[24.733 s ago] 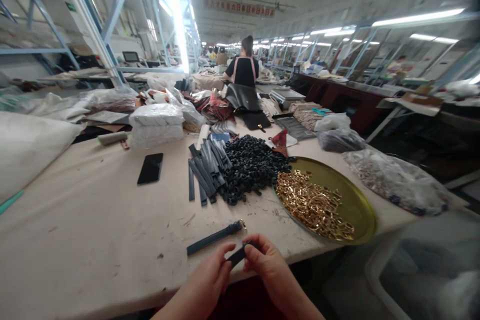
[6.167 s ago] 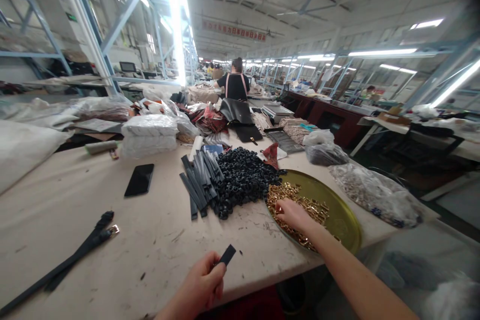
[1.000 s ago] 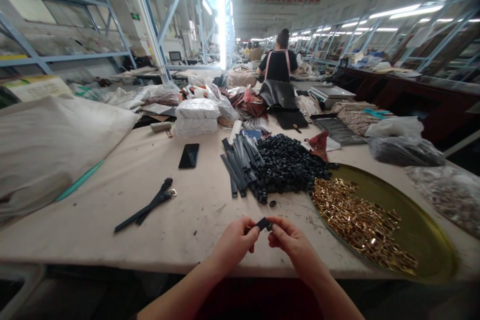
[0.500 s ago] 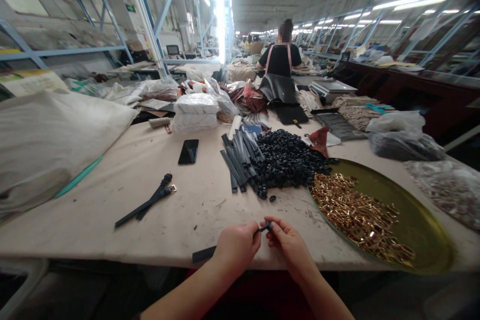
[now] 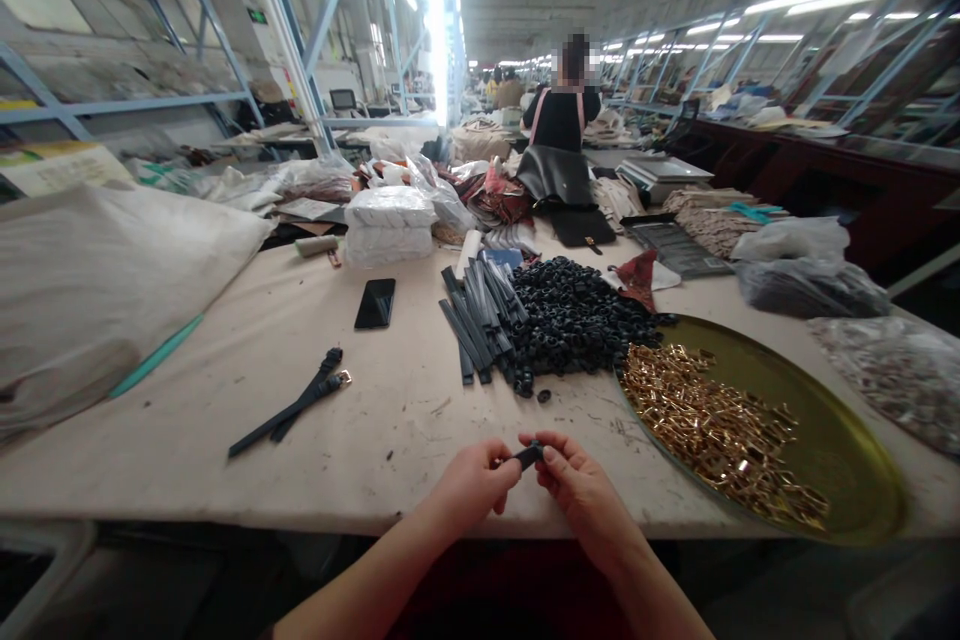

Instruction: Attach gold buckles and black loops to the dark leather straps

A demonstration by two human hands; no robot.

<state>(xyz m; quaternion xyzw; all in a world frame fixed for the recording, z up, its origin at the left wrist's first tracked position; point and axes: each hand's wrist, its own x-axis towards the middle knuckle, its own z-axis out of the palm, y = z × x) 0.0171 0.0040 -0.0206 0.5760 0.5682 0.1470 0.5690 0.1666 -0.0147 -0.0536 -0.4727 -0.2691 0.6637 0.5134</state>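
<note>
Between both hands, over the table's front edge, is a dark strap [image 5: 529, 456]. My left hand [image 5: 474, 480] is closed on it from the left, thumb and fingers pinching. On the other side, my right hand [image 5: 577, 482] pinches the strap's far end; a small dark loop seems to sit there, partly hidden by fingertips. Beyond the hands lie a stack of dark straps [image 5: 484, 315] and a heap of black loops [image 5: 577, 320]. To the right, gold buckles [image 5: 712, 430] fill part of a round gold tray [image 5: 847, 460]. Two straps with buckles [image 5: 292, 405] lie crossed at left.
A black phone [image 5: 375, 304] lies left of the strap stack. White wrapped packs [image 5: 390, 220] and leather pieces line the table's back. A large pale cloth cover [image 5: 112, 270] occupies the left side. Plastic bags [image 5: 810, 270] lie at right. A person [image 5: 559, 115] stands beyond the table.
My left hand has turned, with its fingers more raised, and more of the strap shows between the hands. The strap tail that stuck out left of my wrist is out of sight.
</note>
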